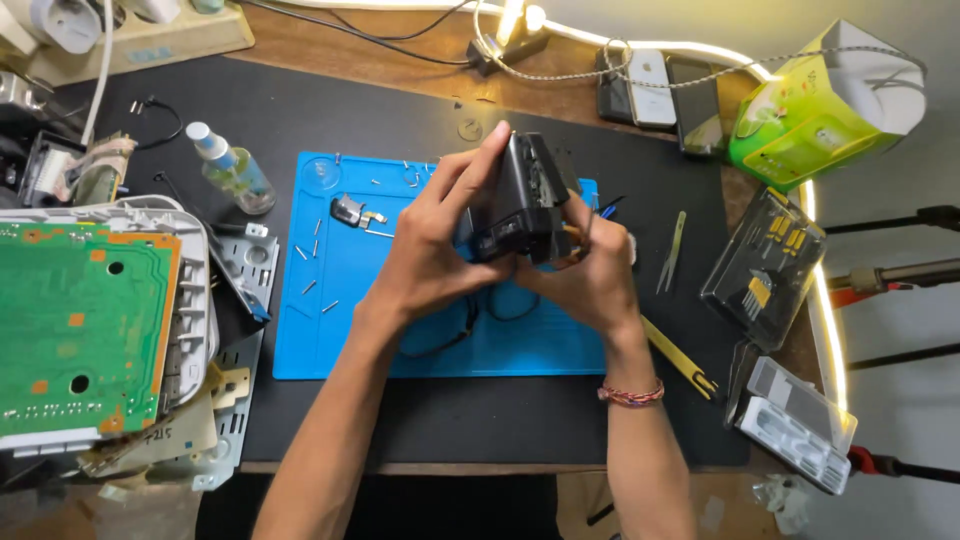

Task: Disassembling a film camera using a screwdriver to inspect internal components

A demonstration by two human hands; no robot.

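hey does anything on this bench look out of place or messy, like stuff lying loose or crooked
Yes. Small loose screws lie scattered on the blue mat, not in a tray. At the left, a green circuit board sits on a crooked pile of metal brackets. The black device, held by the left hand and right hand, trails loose wires.

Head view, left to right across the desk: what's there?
Green circuit board → spray bottle → blue mat → left hand → black device held in both hands → right hand → tweezers → clear bit case → green box.
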